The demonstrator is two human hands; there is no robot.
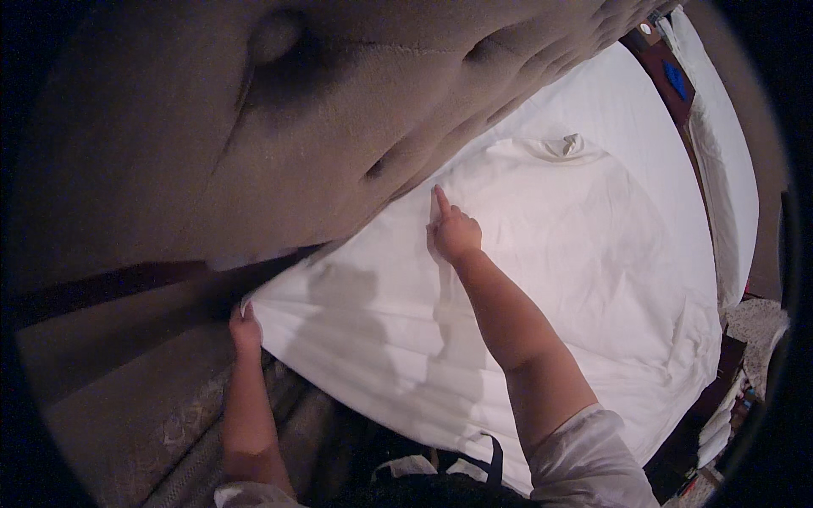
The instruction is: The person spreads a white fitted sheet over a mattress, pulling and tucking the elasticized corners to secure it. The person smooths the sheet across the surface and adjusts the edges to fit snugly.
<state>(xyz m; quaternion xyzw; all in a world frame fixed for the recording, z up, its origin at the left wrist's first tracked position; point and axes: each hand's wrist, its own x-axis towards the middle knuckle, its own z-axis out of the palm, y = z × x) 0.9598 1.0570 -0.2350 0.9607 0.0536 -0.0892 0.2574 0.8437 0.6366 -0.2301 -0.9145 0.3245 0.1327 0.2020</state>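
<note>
My left hand [244,327] grips the corner of a white bed sheet [546,267] and pulls it out beyond the mattress at the left. From that corner, long folds fan across the cloth. My right hand [456,230] is over the sheet near the headboard, its index finger stretched towards the edge and the other fingers curled. Nothing shows in it; its palm is hidden. A tufted, brownish upholstered headboard [305,140] runs along the sheet's upper edge. The sheet bunches into a small crumpled fold [571,146] at the upper middle.
Beyond the bed's far side lies a long white cushion or folded bedding [724,184]. A blue item [674,80] rests on a dark red surface there. Dark straps [495,454] show close to my body. At the lower right is a speckled floor [756,330] with assorted objects.
</note>
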